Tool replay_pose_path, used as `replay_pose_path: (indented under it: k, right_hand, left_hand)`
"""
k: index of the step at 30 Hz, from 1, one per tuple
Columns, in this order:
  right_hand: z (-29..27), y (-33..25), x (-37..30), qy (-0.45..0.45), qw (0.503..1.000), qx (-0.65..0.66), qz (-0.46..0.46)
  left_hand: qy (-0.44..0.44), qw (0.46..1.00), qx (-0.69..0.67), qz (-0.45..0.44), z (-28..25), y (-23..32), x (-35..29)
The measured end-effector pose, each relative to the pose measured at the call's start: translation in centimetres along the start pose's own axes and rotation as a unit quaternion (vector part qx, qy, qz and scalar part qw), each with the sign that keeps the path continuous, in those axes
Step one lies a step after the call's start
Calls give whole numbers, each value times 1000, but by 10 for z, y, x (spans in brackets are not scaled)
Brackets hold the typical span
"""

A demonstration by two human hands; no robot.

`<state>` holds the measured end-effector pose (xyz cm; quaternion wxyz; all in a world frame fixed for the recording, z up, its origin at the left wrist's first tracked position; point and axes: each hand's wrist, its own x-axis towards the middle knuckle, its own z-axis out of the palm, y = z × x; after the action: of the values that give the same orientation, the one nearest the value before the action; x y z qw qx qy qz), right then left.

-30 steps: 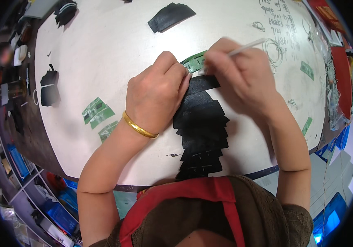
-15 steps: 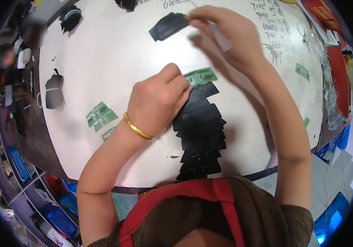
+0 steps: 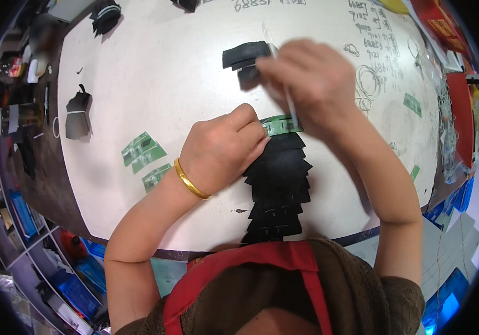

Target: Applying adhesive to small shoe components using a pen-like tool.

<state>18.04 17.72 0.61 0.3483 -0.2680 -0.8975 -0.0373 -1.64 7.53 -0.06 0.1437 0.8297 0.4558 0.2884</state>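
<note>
My left hand (image 3: 222, 139), a gold bangle at its wrist, has its fingers bent and closed on the left end of a green printed plastic strip (image 3: 279, 127). That strip lies at the far end of a long overlapping row of black leather-like pieces (image 3: 278, 181). Above it my right hand (image 3: 314, 84), smeared by motion, holds a slim white pen-like stick (image 3: 292, 107). Its fingertips are also at a dark piece (image 3: 249, 76), which sits just in front of a small stack of black pieces (image 3: 244, 53); whether they grip it is hard to tell.
More green plastic strips (image 3: 143, 152) lie left of my forearm, and another (image 3: 412, 104) lies far right. A banded black bundle (image 3: 77, 120) rests at the left, another (image 3: 105, 17) at the far left. Loose cord (image 3: 367, 81) and handwriting are on the white board (image 3: 167, 72).
My right hand has come nearer and lower, bringing a dark piece off the far stack. My left hand and the green strip sit slightly lower and further right in view.
</note>
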Motion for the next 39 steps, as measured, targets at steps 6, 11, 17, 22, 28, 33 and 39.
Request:
replay_pose_path:
  k: [6,11,17,22,28,33,39]
  right_hand:
    - [-9,-8,-5,-132,964,80,216]
    - [-19,-15,-20,-41,999,10,-2]
    - [-35,-24,-27,-28,972,133,192]
    - [-54,-20,-37,15,767,424,482]
    - [-52,-33,-35,7,699,457,550]
    - [-50,-35,-35,25,691,460,557]
    - [-47,-37,-37,27,691,458,559]
  left_hand:
    - [-2,1000,7,7,0,1,-2]
    - [-4,1000,-3,10,-2,3,-4]
    - [-20,1000,-10,10,-8,2,-4]
    - [48,999,3,6,-12,-2,15]
    - [15,999,28,32,-11,-15,25]
    - [6,999,23,34,-6,-20,25]
    - [15,999,5,34,-3,-23,26]
